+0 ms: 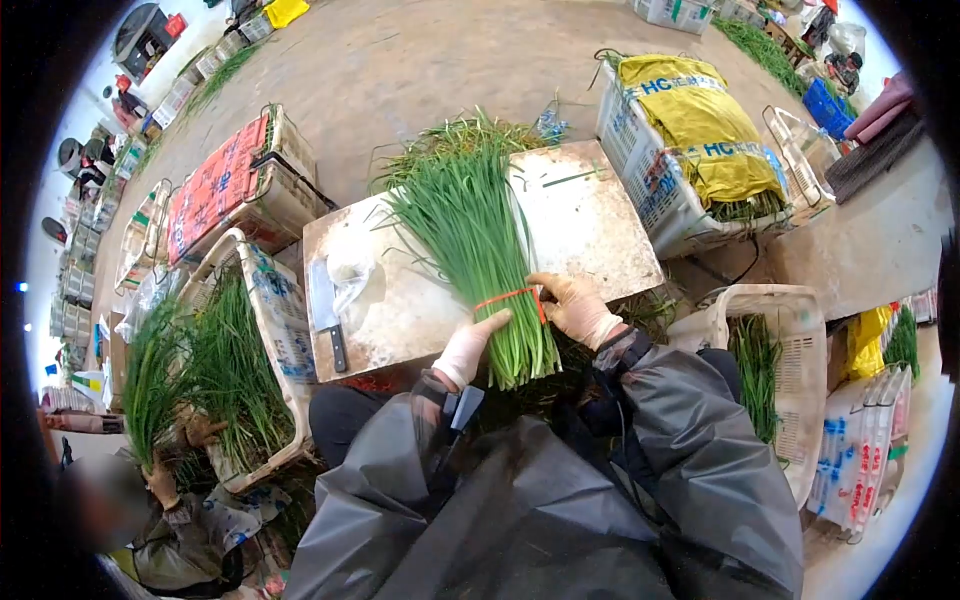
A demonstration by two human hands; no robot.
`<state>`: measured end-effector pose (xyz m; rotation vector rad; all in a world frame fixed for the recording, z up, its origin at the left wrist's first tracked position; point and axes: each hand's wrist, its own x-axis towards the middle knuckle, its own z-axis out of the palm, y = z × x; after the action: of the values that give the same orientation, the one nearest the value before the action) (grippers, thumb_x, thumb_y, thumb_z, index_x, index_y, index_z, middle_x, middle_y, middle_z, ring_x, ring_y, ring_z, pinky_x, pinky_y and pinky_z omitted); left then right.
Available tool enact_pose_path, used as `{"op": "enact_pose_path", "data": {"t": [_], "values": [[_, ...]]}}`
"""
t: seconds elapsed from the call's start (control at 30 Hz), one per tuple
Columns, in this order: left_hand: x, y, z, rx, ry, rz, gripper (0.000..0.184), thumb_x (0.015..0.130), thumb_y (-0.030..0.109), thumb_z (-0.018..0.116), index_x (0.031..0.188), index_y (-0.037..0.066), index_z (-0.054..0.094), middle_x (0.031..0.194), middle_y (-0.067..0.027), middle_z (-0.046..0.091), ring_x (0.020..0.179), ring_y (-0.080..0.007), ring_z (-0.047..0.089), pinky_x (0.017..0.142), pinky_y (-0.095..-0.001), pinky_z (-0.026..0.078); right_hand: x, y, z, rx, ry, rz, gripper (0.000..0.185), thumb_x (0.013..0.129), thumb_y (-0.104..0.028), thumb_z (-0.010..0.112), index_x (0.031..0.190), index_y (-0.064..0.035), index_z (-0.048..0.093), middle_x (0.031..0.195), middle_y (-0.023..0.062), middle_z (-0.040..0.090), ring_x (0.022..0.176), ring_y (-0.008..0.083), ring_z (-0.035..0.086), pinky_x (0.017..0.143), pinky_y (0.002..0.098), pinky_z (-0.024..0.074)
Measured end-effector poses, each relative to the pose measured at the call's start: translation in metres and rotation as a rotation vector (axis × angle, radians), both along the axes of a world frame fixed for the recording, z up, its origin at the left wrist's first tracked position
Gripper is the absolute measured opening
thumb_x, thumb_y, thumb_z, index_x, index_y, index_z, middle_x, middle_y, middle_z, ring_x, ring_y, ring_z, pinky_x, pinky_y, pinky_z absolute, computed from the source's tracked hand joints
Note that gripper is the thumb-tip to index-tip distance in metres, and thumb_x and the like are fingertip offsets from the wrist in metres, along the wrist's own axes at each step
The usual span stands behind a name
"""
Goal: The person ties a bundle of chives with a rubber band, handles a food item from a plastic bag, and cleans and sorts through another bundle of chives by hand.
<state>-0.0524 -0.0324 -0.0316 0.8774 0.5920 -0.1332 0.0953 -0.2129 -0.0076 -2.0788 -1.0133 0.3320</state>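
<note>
A large bundle of green chives (465, 225) lies across the worn board (590, 235), its cut stem ends hanging over the near edge. Around the stems runs a red band (505, 297). My left hand (470, 347), gloved, grips the bundle from the left, thumb on top of the stems just below the band. At the bundle's right side, the gloved fingers of my right hand (578, 308) close on the band's end; some fingertips are hidden. A knife (326, 315) with a dark handle rests on the board's left side, beside crumpled clear plastic (350, 275).
Loose chives lie in a heap (440, 145) beyond the board. Left stands a white crate (265, 310) of chives, where another person's hand (160, 482) holds a bunch. Yellow-covered crate (645, 170) is at far right, red-covered crate (225, 190) far left, another crate (800, 370) near right.
</note>
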Motion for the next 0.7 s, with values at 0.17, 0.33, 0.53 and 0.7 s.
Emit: {"op": "enact_pose_path", "data": {"t": [0.17, 0.33, 0.53, 0.7], "values": [[0.000, 0.002, -0.008, 0.012, 0.028, 0.011, 0.047, 0.095, 0.019, 0.073, 0.136, 0.002, 0.058, 0.123, -0.0090, 0.069, 0.107, -0.0194, 0.067, 0.095, -0.0330, 0.054, 0.000, 0.004, -0.006, -0.005, -0.266, 0.084, 0.022, 0.085, -0.009, 0.070, 0.107, -0.0101, 0.072, 0.093, 0.0157, 0.072, 0.087, 0.0369, 0.070, 0.076, 0.0436, 0.0560], [-0.002, 0.002, -0.003, 0.081, 0.011, -0.013, 0.041, 0.097, 0.023, 0.072, 0.130, 0.001, 0.063, 0.120, -0.0064, 0.072, 0.105, -0.0189, 0.068, 0.096, -0.0329, 0.054, 0.007, 0.008, -0.030, 0.158, -0.008, 0.002, 0.012, 0.093, -0.010, 0.068, 0.103, -0.0058, 0.072, 0.087, 0.0130, 0.072, 0.079, 0.0276, 0.070, 0.072, 0.0384, 0.0551], [0.008, -0.007, 0.002, 0.083, 0.011, -0.106, 0.042, 0.098, 0.026, 0.070, 0.132, 0.002, 0.063, 0.121, -0.0074, 0.071, 0.106, -0.0186, 0.068, 0.096, -0.0319, 0.053, 0.024, 0.028, 0.003, 0.488, 0.822, -0.276, 0.017, 0.101, -0.016, 0.064, 0.100, -0.0006, 0.071, 0.082, 0.0005, 0.069, 0.071, 0.0101, 0.062, 0.064, 0.0245, 0.0498], [0.024, -0.019, 0.030, 0.749, -0.145, -0.455, 0.059, 0.096, 0.045, 0.070, 0.128, -0.005, 0.065, 0.113, -0.0156, 0.073, 0.108, -0.0216, 0.068, 0.093, -0.0354, 0.054, 0.042, 0.032, 0.050, 0.527, 0.490, -0.282, 0.011, 0.099, -0.010, 0.066, 0.096, -0.0009, 0.071, 0.078, 0.0005, 0.067, 0.067, 0.0093, 0.060, 0.061, 0.0250, 0.0478]]}}
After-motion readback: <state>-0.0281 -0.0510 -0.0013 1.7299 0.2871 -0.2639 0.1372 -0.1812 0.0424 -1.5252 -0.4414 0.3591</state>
